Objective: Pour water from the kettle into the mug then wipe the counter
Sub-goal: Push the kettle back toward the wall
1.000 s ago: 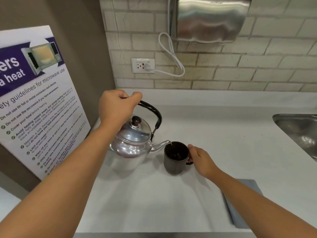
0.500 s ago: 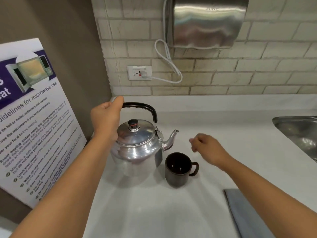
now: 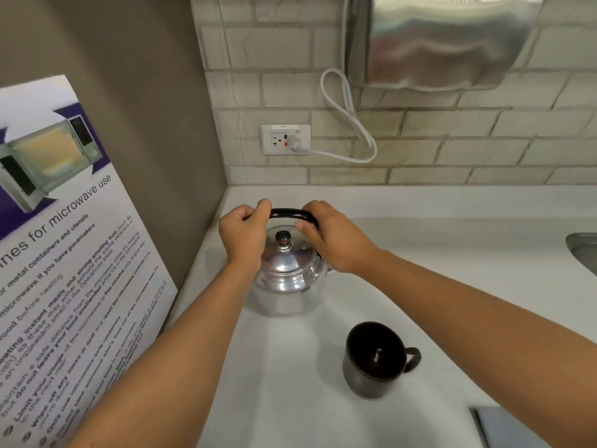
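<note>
Now right hand point(image 3: 336, 240) has joined kettle point(image 3: 284, 273) handle.

Single head view, worn high, tilted forward and down over white counter point(image 3: 290, 399). Close range. Brick-tiled wall point(image 3: 420, 150) at 12 o'clock, steel sink edge point(image 3: 583, 253) at 3 o'clock.

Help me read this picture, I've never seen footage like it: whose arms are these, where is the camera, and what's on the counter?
The camera sits on a person's head, looking down at their own bare arms. Both the left hand and the right hand grip the black handle of a shiny kettle standing on the white counter. Nearer the person stands a dark mug, apart from the kettle, with no hand on it. A grey cloth lies at the bottom right, and a sink edge shows on the right.
</note>
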The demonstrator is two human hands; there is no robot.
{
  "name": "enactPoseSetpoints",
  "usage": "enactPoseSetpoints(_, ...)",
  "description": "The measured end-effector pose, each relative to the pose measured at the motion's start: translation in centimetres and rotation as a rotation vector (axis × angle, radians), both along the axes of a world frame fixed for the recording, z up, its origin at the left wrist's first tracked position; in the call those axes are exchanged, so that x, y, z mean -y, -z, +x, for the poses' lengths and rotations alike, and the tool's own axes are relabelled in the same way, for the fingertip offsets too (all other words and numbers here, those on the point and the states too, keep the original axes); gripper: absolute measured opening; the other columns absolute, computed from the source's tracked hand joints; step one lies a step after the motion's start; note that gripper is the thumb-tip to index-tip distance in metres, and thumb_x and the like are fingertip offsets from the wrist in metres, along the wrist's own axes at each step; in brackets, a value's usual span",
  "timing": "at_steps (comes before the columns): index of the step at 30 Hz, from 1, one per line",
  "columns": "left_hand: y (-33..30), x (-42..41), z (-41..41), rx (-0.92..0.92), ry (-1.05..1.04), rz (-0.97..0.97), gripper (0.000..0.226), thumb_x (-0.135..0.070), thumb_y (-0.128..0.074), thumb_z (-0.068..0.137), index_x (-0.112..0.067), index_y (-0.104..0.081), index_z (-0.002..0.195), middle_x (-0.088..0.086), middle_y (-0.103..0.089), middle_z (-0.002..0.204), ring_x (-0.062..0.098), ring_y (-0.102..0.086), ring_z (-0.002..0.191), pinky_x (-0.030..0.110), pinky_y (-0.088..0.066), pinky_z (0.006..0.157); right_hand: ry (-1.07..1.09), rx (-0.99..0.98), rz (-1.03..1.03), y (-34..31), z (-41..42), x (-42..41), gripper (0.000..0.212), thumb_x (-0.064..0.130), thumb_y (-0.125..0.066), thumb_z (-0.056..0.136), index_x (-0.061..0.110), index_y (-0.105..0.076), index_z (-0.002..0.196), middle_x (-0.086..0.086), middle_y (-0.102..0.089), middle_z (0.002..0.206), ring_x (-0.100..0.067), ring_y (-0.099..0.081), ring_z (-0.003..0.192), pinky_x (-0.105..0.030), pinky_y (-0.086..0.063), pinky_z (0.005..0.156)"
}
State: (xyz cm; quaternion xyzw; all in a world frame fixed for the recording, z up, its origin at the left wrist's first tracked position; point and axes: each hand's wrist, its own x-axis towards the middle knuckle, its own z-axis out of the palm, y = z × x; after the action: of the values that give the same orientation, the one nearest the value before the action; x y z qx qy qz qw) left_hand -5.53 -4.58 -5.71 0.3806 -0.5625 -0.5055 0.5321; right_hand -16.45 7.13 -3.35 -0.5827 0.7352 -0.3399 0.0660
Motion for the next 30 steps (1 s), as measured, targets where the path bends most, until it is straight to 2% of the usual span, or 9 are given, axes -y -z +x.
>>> enactPoseSetpoints(10, 3.4, 2.9, -1.7, 0.051, -0.023, 0.023, 0.046, -0.027, -0.067, 0.071, -0.022, -0.036, 0.039, -0.013, -0.030, 0.036, 0.004, -0.030, 0.041, 0.017, -0.034, 0.046, 0.008, -0.079, 0.038, 3.2, -2.0, 2.9, 0.038, 0.034, -0.039, 0.099, 0.010, -0.058, 0.121, -0.011, -0.055, 0.106, -0.028, -0.058, 0.090, -0.041, -0.047, 0.081)
enactPoseSetpoints(14, 3.7, 3.1, -1.6, 0.123, -0.003, -0.041, 0.051, -0.050, -0.068, 0.078, -0.023, -0.041, 0.044, -0.013, -0.038, 0.039, 0.005, -0.038, 0.044, 0.015, -0.036, 0.050, 0.016, -0.111, -0.006, 3.9, -2.5, 3.5, 0.038, 0.033, -0.037, 0.100, 0.011, -0.058, 0.122, -0.010, -0.056, 0.102, -0.028, -0.058, 0.085, -0.036, -0.047, 0.075)
enactPoseSetpoints(16, 4.0, 2.9, -1.2, 0.170, 0.043, -0.137, 0.045, -0.061, -0.059, 0.081, -0.021, -0.054, 0.061, -0.015, -0.053, 0.056, 0.002, -0.049, 0.057, 0.011, -0.039, 0.058, 0.029, -0.126, -0.020, 4.2, -2.7, 4.0, 0.039, 0.033, -0.036, 0.100, 0.011, -0.058, 0.123, -0.011, -0.058, 0.102, -0.029, -0.059, 0.084, -0.037, -0.048, 0.074)
enactPoseSetpoints(19, 5.0, 3.4, -0.4, 0.293, 0.064, -0.367, 0.028, -0.043, -0.050, 0.092, -0.018, -0.059, 0.099, -0.005, -0.054, 0.097, 0.013, -0.051, 0.093, 0.010, -0.036, 0.079, 0.070, -0.156, -0.015, 4.6, -3.2, 4.9, 0.042, 0.034, -0.035, 0.100, 0.010, -0.054, 0.129, -0.014, -0.061, 0.111, -0.033, -0.062, 0.091, -0.039, -0.049, 0.077)
enactPoseSetpoints(21, 5.4, 4.1, 0.0, 0.414, 0.082, -0.511, 0.019, -0.025, -0.048, 0.098, -0.014, -0.059, 0.109, 0.003, -0.052, 0.106, 0.022, -0.047, 0.102, 0.012, -0.030, 0.086, 0.096, -0.185, -0.002, 5.0, -3.5, 5.4, 0.043, 0.035, -0.034, 0.100, 0.010, -0.051, 0.131, -0.015, -0.063, 0.115, -0.035, -0.062, 0.095, -0.041, -0.050, 0.076)
enactPoseSetpoints(22, 5.6, 4.6, 0.0, 0.460, 0.094, -0.556, 0.018, -0.020, -0.048, 0.099, -0.011, -0.060, 0.108, 0.008, -0.054, 0.107, 0.026, -0.046, 0.104, 0.015, -0.030, 0.087, 0.115, -0.200, 0.003, 5.3, -3.6, 5.7, 0.042, 0.036, -0.033, 0.100, 0.011, -0.049, 0.130, -0.015, -0.065, 0.110, -0.036, -0.063, 0.091, -0.041, -0.050, 0.071)
enactPoseSetpoints(24, 5.6, 5.4, 0.0, 0.493, 0.119, -0.564, 0.018, -0.018, -0.049, 0.099, -0.009, -0.063, 0.106, 0.014, -0.058, 0.107, 0.028, -0.047, 0.104, 0.018, -0.031, 0.087, 0.166, -0.245, 0.009, 5.9, -3.9, 6.1, 0.038, 0.039, -0.032, 0.100, 0.011, -0.046, 0.121, -0.011, -0.065, 0.086, -0.037, -0.061, 0.073, -0.036, -0.039, 0.051)
enactPoseSetpoints(26, 5.6, 6.0, -0.1, 0.495, 0.142, -0.527, 0.018, -0.020, -0.052, 0.098, -0.011, -0.065, 0.104, 0.014, -0.059, 0.103, 0.025, -0.049, 0.100, 0.016, -0.034, 0.084, 0.205, -0.309, 0.028, 6.2, -4.0, 6.6, 0.032, 0.040, -0.030, 0.099, 0.012, -0.044, 0.109, -0.006, -0.057, 0.073, -0.034, -0.054, 0.059, -0.031, -0.026, 0.045)
enactPoseSetpoints(30, 5.8, 6.9, -0.4, 0.501, 0.155, -0.435, 0.018, -0.025, -0.059, 0.095, -0.013, -0.071, 0.101, 0.008, -0.059, 0.094, 0.019, -0.057, 0.085, 0.020, -0.040, 0.077, 0.196, -0.372, 0.045, 6.6, -4.9, 7.5, 0.031, 0.038, -0.034, 0.099, 0.013, -0.050, 0.105, -0.008, -0.058, 0.093, -0.032, -0.056, 0.069, -0.033, -0.032, 0.053)
